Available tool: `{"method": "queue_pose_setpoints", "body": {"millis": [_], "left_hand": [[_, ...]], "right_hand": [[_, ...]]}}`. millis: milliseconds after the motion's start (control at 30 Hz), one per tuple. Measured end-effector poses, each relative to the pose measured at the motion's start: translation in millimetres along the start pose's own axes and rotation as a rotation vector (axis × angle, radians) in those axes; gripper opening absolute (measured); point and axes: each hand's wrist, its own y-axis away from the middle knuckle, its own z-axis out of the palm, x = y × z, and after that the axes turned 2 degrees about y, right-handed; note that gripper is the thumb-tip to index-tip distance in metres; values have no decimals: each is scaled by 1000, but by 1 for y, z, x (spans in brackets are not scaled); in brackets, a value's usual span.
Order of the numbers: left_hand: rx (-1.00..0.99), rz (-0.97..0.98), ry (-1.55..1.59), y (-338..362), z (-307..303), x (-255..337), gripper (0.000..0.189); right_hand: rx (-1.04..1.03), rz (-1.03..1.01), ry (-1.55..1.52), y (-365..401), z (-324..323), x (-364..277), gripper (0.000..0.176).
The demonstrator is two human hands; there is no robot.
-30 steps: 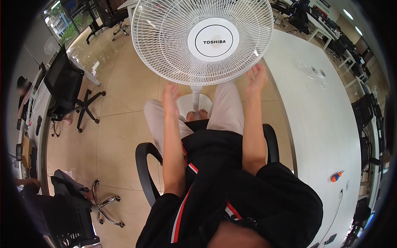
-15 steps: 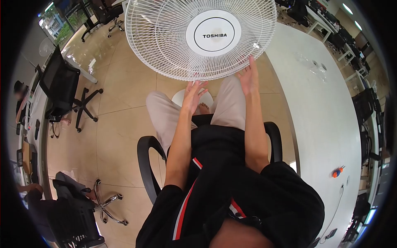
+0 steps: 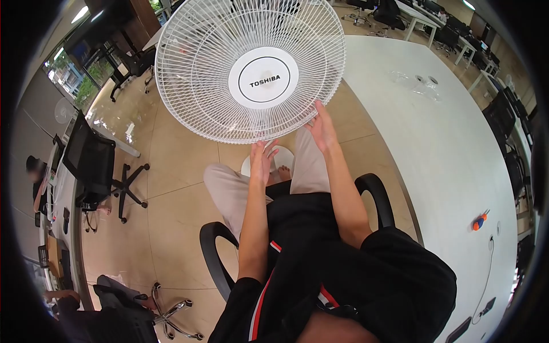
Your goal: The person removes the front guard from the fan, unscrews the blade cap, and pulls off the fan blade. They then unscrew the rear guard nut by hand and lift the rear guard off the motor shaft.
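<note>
A white stand fan faces me, its round wire grille [image 3: 194, 97] tilted up and its hub cap [image 3: 263, 78] marked TOSHIBA. My left hand [image 3: 263, 163] is at the grille's bottom rim, fingertips closed on the edge and the other fingers partly spread. On the lower right of the same rim, my right hand [image 3: 324, 130] grips the edge with its fingers pointing up. Parts of the fingers behind the wires are hidden. Between my feet, part of the fan's round white base [image 3: 251, 166] shows; the pole is hidden by the grille.
A long white table [image 3: 434, 166] runs along my right, bearing clear plastic wrapping [image 3: 426, 88], a small orange and blue object [image 3: 479, 222] and a cable [image 3: 489, 268]. Black office chairs [image 3: 91, 160] stand to the left, where another person [image 3: 39, 183] sits at a desk.
My view has shifted, so the fan and both hands appear lower and farther left. Both hands stay at the grille rim in nearly the same places.
</note>
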Motion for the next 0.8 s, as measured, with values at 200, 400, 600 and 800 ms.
{"method": "queue_pose_setpoints", "body": {"millis": [200, 400, 600, 800], "left_hand": [[0, -41, 26, -4, -12, -11, 73], [43, -40, 391, -2, 23, 27, 98], [13, 49, 536, 3, 46, 65, 116], [92, 87, 560, 0, 33, 68, 126]], "right_hand": [[2, -15, -23, 0, -1, 3, 67], [56, -36, -51, 13, 12, -11, 67], [70, 9, -48, 6, 1, 2, 74], [79, -41, -43, 16, -8, -22, 85]]}}
